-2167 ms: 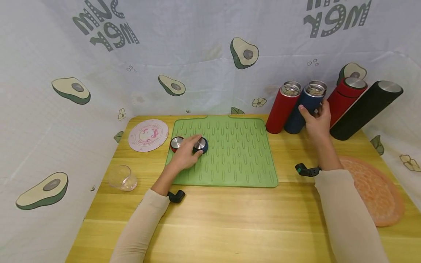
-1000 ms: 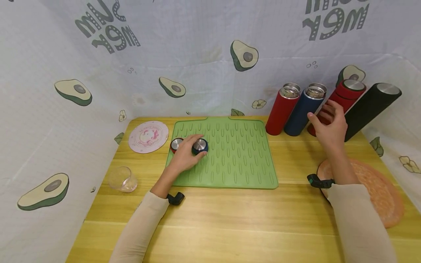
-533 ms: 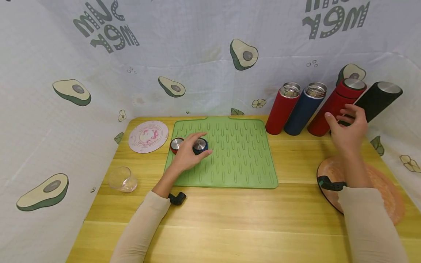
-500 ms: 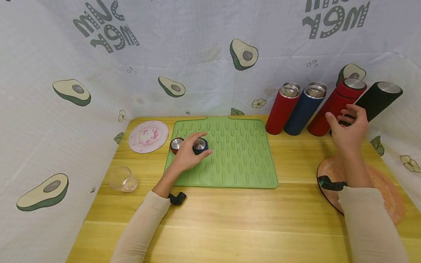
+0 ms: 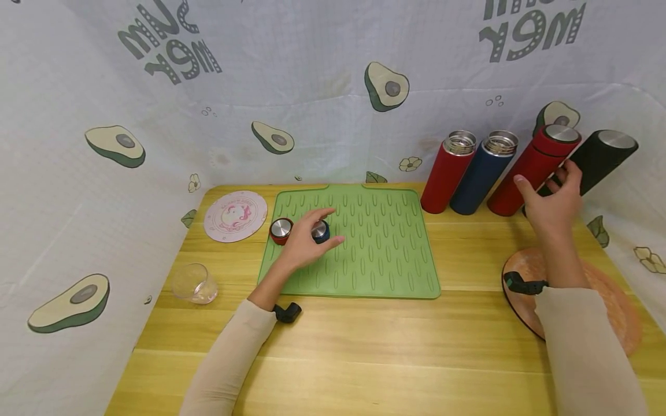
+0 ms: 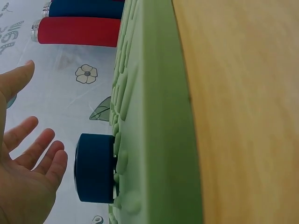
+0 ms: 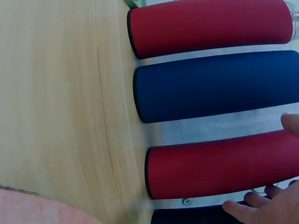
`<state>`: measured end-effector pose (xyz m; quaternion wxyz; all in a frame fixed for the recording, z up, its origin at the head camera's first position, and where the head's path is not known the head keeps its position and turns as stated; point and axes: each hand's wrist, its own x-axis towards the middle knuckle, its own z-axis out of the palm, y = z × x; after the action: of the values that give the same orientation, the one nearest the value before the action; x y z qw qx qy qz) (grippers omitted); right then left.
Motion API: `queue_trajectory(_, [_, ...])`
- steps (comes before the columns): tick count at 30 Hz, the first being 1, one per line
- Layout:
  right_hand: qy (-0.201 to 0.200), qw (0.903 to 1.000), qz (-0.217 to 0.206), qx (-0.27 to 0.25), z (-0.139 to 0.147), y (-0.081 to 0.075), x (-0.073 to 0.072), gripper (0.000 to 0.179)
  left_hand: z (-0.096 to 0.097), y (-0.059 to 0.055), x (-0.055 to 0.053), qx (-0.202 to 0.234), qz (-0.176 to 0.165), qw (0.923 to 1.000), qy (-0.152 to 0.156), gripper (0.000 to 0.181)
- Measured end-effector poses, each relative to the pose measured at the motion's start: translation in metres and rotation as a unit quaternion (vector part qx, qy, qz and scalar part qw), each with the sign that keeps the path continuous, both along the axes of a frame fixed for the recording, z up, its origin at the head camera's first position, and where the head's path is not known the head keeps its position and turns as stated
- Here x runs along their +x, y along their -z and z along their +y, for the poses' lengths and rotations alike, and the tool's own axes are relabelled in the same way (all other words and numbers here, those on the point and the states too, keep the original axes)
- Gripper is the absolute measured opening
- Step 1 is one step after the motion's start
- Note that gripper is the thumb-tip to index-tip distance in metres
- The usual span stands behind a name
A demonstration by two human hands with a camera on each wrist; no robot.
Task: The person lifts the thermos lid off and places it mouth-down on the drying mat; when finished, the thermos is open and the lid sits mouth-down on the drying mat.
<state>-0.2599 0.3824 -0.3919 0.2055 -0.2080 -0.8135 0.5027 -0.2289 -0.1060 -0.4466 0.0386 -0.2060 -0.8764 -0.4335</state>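
Over the green mat [image 5: 374, 248], my left hand [image 5: 304, 242] stands with fingers spread above a blue lid [image 6: 96, 168]. The left wrist view shows a gap between the fingertips and that lid. A red lid [image 5: 281, 230] with a steel top lies just left of the hand. At the right, my right hand [image 5: 554, 205] is around a capped red thermos bottle [image 5: 533, 164], thumb in front and fingers by its right side; firm contact is not visible. Beside it stand a black bottle [image 5: 598, 159], an uncapped blue bottle [image 5: 481, 176] and an uncapped red bottle [image 5: 446, 176].
A pink round coaster [image 5: 236, 216] lies left of the mat, with a clear glass [image 5: 193, 284] nearer me. Under my right forearm lies a round orange-pink mat [image 5: 611, 306]. A white printed curtain [image 5: 328, 69] hangs behind the table.
My right hand has moved right from the uncapped blue bottle to the capped red one. My left hand has opened wider and shifted slightly right; both lids stay on the mat.
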Motion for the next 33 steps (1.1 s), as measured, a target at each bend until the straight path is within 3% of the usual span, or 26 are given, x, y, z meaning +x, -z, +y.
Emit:
queue_trajectory(9, [-0.025,0.9978,-0.014,-0.06,-0.003,-0.005,-0.015,0.085,0.007,-0.004,-0.005,0.022,-0.013,0.9996,0.009,0.069])
queue_trajectory(19, [0.003,0.9981,-0.017,-0.058,-0.003,0.0,-0.025,0.074,0.016,-0.003,-0.011,0.028,-0.015,0.9989,0.034,0.07])
queue_trajectory(28, [0.012,0.9976,-0.003,-0.068,-0.008,0.002,-0.013,0.071,0.018,-0.001,-0.008,0.02,-0.023,0.9989,0.035,0.076])
queue_trajectory(33, [0.009,0.997,0.038,-0.067,-0.018,0.0,0.003,0.068,0.021,-0.006,-0.007,0.026,-0.016,0.9985,0.045,0.077])
